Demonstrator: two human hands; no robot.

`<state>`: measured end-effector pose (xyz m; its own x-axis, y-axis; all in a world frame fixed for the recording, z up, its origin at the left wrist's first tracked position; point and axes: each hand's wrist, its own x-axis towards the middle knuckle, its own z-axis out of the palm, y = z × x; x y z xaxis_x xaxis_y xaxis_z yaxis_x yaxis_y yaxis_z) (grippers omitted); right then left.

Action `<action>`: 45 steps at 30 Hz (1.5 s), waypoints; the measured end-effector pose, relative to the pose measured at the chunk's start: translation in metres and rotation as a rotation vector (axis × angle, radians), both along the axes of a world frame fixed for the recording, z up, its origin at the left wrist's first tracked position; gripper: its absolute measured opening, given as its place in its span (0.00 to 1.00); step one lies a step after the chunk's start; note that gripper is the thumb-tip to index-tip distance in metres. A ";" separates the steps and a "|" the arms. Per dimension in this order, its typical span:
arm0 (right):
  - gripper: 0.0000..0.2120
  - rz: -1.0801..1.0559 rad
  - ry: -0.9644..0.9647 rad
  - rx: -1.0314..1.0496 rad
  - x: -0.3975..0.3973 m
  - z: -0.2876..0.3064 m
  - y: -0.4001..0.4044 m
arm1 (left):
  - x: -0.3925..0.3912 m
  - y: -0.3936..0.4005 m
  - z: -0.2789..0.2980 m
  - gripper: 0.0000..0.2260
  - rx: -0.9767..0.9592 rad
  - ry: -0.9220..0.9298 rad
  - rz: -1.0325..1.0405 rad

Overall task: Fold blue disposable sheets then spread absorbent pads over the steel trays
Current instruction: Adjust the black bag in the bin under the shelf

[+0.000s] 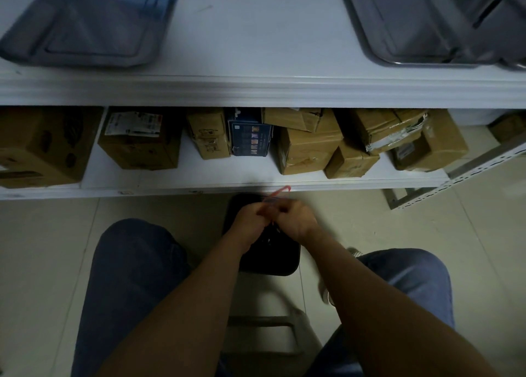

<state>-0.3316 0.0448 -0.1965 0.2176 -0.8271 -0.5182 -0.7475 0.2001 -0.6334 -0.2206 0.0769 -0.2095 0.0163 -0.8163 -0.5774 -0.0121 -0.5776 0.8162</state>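
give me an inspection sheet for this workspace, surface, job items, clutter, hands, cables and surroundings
Surface: white upper shelf, bare between the trays.
Job's things: left steel tray lined with a blue sheet; right steel tray unlined, another tray partly in view beside it. No absorbent pads seen.
Clutter: cardboard boxes and a blue printed box on the lower shelf.
Hands: left hand and right hand together low over a black bin, fingers pinching a thin red band.
Cables: nothing seen.
Surroundings: pale tiled floor, person's knees in jeans, perforated metal shelf bracket at right.
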 end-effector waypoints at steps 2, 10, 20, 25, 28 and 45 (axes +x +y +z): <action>0.10 0.011 -0.039 0.006 0.003 -0.003 -0.003 | 0.000 0.003 -0.002 0.09 -0.056 -0.150 -0.102; 0.08 -0.547 -0.570 0.272 0.011 0.005 -0.009 | 0.006 0.000 -0.014 0.12 0.007 -0.165 -0.088; 0.13 0.176 0.260 -0.004 0.012 -0.008 -0.006 | 0.015 -0.004 -0.006 0.08 0.071 0.012 0.003; 0.11 -0.011 0.055 0.127 0.006 -0.003 -0.003 | 0.016 -0.008 -0.008 0.06 0.158 0.028 0.260; 0.10 -0.050 -0.073 0.409 0.005 -0.005 0.001 | 0.014 -0.010 -0.005 0.05 0.247 0.085 0.275; 0.13 -0.353 -0.196 0.140 0.005 -0.029 0.002 | 0.000 -0.012 -0.014 0.08 -0.353 -0.846 -0.369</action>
<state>-0.3268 0.0463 -0.2253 0.0390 -0.7930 -0.6079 -0.4860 0.5166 -0.7050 -0.2210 0.0651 -0.2231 0.0215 -0.9764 -0.2150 -0.8016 -0.1453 0.5800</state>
